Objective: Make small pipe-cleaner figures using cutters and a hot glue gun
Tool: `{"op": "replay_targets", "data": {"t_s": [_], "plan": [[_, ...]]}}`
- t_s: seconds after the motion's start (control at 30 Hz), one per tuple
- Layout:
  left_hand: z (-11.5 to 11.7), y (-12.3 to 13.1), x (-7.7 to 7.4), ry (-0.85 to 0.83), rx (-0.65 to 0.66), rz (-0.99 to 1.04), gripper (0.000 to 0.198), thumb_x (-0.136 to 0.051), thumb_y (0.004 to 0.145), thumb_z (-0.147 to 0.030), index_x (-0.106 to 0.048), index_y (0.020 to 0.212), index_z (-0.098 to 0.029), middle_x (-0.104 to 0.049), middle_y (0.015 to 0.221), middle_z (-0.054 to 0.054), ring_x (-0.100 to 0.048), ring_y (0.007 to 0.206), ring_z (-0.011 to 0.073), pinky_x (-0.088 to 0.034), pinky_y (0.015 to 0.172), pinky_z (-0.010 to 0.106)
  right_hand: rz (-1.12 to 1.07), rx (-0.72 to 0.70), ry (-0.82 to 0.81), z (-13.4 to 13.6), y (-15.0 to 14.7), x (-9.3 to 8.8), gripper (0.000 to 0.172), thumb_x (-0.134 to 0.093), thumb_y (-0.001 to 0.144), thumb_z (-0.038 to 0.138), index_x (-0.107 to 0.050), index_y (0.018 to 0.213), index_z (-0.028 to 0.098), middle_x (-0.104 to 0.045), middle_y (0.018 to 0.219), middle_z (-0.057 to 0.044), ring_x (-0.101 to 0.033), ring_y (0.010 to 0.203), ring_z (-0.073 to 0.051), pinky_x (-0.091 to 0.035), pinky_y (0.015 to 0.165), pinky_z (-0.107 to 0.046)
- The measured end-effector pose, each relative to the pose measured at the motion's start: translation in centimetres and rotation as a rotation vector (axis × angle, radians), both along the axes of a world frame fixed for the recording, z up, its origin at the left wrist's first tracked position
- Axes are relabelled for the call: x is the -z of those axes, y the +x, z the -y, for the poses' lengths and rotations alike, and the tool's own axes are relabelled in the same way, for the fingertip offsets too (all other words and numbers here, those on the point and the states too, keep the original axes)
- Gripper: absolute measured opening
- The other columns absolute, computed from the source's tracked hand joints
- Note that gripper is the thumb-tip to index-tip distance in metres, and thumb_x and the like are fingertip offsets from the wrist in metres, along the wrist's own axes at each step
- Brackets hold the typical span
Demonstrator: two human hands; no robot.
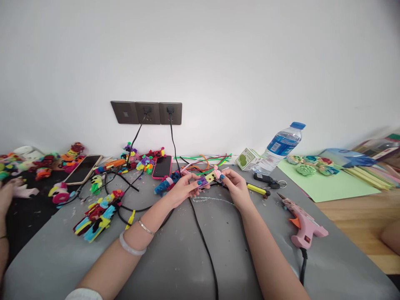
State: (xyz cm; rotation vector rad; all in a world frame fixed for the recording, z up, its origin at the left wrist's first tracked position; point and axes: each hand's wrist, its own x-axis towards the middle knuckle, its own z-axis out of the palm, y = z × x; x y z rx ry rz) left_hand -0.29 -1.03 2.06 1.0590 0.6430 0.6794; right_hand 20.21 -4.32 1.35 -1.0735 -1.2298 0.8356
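Both of my hands are raised in front of me around one small pipe cleaner figure (211,177), purple at one end, yellow with dark spots in the middle and pink at the other end. My left hand (185,189) is closed on the purple end, thumb on top. At the pink end, my right hand (234,186) pinches the figure between thumb and fingers. Just behind my hands lie loose pipe cleaners (203,160) in green, orange and white. A blue fuzzy figure (167,183) lies close to my left hand, and a yellow-and-black tool (258,190) to the right of my right hand.
A pink glue gun (304,225) lies at right with its cord. Behind stand a tilted water bottle (281,146) and a drink carton (246,159); car keys (269,181) lie nearby. Black cables (200,229) cross the grey table. Phones (162,166) and several pipe cleaner figures (98,214) lie left, near another person's hand (12,191).
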Motion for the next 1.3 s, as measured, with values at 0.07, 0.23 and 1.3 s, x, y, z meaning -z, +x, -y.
{"op": "replay_targets", "data": {"t_s": [0.07, 0.23, 1.3], "plan": [[0.0, 0.1, 0.1, 0.0, -0.027, -0.006, 0.042, -0.077, 0.072, -0.047, -0.05, 0.089, -0.018, -0.073, 0.084, 0.008, -0.054, 0.055, 0.0075, -0.035, 0.055, 0.02, 0.008, 0.004, 0.007, 0.0, 0.0, 0.0, 0.029, -0.069, 0.079, 0.05, -0.061, 0.077, 0.022, -0.056, 0.074, -0.001, -0.049, 0.069, -0.016, -0.04, 0.064, -0.028], [-0.1, 0.2, 0.4, 0.004, -0.047, -0.005, 0.043, -0.077, 0.072, -0.048, -0.05, 0.088, -0.018, -0.072, 0.082, 0.007, -0.055, 0.056, 0.0085, -0.036, 0.055, 0.021, 0.02, 0.008, 0.015, 0.0, 0.0, -0.1, 0.028, -0.068, 0.08, 0.049, -0.061, 0.078, 0.022, -0.057, 0.074, -0.001, -0.051, 0.069, -0.017, -0.041, 0.065, -0.029], [0.0, 0.0, 0.0, -0.064, -0.055, 0.102, 0.031, -0.074, 0.079, -0.036, -0.057, 0.099, -0.017, -0.066, 0.11, 0.01, -0.065, 0.089, 0.016, -0.052, 0.074, 0.028, -0.194, 0.077, 0.06, -0.8, 0.6, 1.2, 0.017, -0.064, 0.083, 0.037, -0.064, 0.093, 0.023, -0.056, 0.073, 0.001, -0.047, 0.063, -0.014, -0.037, 0.058, -0.027]]}}
